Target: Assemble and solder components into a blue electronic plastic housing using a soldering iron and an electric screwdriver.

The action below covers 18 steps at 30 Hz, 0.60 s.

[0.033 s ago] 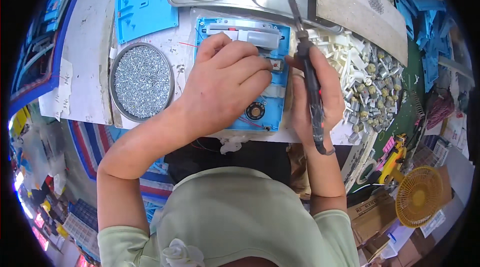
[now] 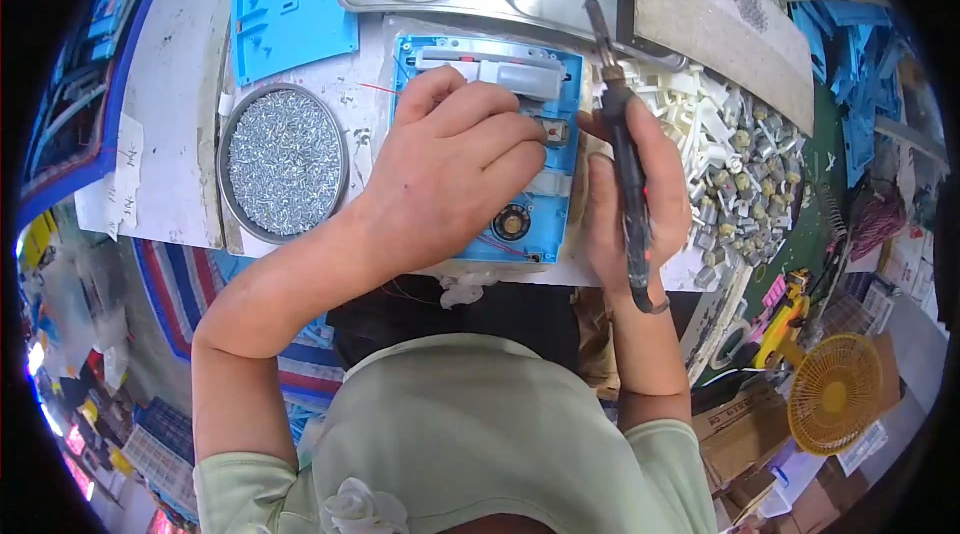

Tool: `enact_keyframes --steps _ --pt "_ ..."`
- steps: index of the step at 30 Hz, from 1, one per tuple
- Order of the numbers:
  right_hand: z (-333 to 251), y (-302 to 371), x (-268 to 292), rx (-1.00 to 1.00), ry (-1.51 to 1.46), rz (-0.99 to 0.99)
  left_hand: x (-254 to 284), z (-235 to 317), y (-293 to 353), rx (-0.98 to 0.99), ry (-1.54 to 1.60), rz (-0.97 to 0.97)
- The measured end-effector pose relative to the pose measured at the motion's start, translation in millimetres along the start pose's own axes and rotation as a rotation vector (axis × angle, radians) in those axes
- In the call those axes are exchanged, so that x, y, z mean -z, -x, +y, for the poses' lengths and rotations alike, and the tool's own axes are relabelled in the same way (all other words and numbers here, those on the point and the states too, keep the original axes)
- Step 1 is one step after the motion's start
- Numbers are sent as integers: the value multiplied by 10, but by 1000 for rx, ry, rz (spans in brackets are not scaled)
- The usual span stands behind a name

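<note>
My right hand [image 2: 662, 196] is wrapped around the black handle of a soldering iron [image 2: 626, 159], its metal tip pointing away from me and up. A blue plastic housing [image 2: 548, 212] lies on the table, with grey-white parts, thin red wires and a small round speaker [image 2: 511, 223] inside. Over its left and middle part, my left hand [image 2: 450, 169] has curled fingers. The fingertips are hidden beneath that hand, and what they pinch cannot be made out. Just right of them sits a small metal-framed part [image 2: 555, 132] in the housing.
A round dish of small screws [image 2: 284, 164] stands left. Behind are a blue panel [image 2: 295, 9] and a steel tray [image 2: 497, 9] holding small metal pieces. At right lie piled white plastic parts [image 2: 690, 104] and small motors [image 2: 745, 184], below a board [image 2: 720, 24] with springs.
The soldering iron in my right hand has shifted very slightly to the right and toward me. My left hand stays in nearly the same place over the housing.
</note>
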State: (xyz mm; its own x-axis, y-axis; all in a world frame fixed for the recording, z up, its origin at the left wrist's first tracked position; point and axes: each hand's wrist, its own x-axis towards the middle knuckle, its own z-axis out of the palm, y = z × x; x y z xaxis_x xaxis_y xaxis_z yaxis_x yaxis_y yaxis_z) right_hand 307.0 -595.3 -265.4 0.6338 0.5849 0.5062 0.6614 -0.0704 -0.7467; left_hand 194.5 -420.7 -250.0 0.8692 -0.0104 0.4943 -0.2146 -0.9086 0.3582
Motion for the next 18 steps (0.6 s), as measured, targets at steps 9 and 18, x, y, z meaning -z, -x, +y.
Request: enact_keyframes --steps 9,18 --pt "-75 30 -35 12 42 -38 11 12 4 22 40 -2" --pt "-96 29 -25 -191 35 -148 14 13 -11 38 63 -30"
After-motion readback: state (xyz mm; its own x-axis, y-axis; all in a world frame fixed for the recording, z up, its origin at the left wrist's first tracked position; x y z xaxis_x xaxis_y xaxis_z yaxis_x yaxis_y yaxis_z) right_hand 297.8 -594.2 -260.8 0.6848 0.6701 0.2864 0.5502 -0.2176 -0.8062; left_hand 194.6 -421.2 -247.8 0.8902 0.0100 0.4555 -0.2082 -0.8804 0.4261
